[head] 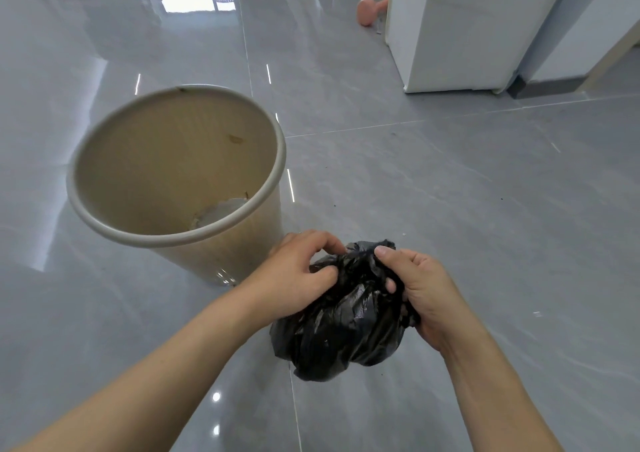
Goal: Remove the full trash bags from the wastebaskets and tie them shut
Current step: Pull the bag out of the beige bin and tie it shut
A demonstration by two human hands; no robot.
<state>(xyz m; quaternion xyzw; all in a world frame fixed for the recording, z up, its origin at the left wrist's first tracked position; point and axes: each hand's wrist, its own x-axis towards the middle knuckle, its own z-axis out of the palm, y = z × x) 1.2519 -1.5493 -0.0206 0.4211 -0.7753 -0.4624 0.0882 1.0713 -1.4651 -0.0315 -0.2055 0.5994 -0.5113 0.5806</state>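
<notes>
— Where is the bag?

— The black bag (341,327) is out of the bin. It hangs low over the gray floor (485,226), just right of the bin. I cannot tell if its bottom touches the floor. It looks full and lumpy, and its top is all bunched up.

— Who holds it?

— Two hands. The left hand (298,275) pinches the bunched top from the left side, fingers curled into the plastic. The right hand (415,289) grips the top from the right side, with the thumb up on the crinkled bit and the other fingers curled round the plastic.

— And the bin?

— The bin (104,205) is tan and round. It stands up on the floor, just beside the left hand. It has no bag in it. A bit of pale stuff lies at its bottom.

— What else is there?

— A white cabinet (460,29) stands far back on the right. A pink thing (369,10) lies on the floor next to it.
</notes>
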